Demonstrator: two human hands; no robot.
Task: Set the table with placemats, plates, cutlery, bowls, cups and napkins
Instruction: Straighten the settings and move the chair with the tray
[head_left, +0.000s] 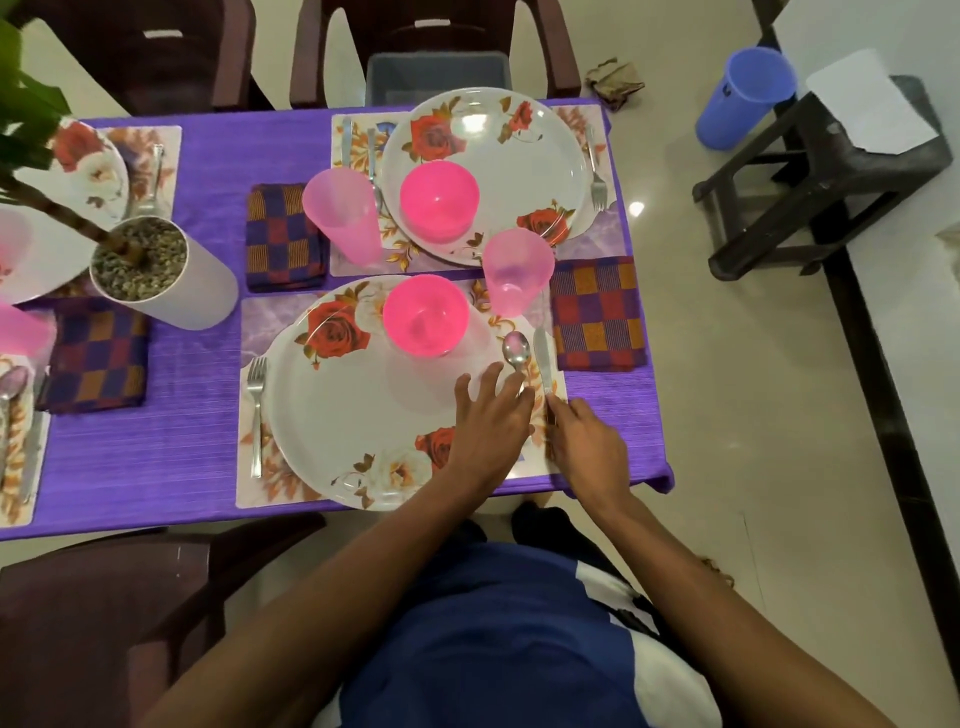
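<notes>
Steel knife (542, 364) pinched by right hand (587, 447), squaring it beside spoon (516, 353); left hand (488, 421) spread, fingertips steadying the spoon (near plate (332, 415) on bench).

Purple cloth (171, 431) spread over the tabletop. White plant pot (156, 270) at left centre, filled with gravel, brown stem rising toward green leaves (21, 104) in the upper left corner. Dark brown chairs (431, 36) along the top edge; another dark brown chair (104, 613) at lower left. Grey bin (436, 75) on the seat at top centre. Dark stool (826, 182) at upper right, white paper (867, 101) on top, blue tumbler (748, 96) just beside. Crumpled rag (615, 80) on cream tiled floor (753, 415).
</notes>
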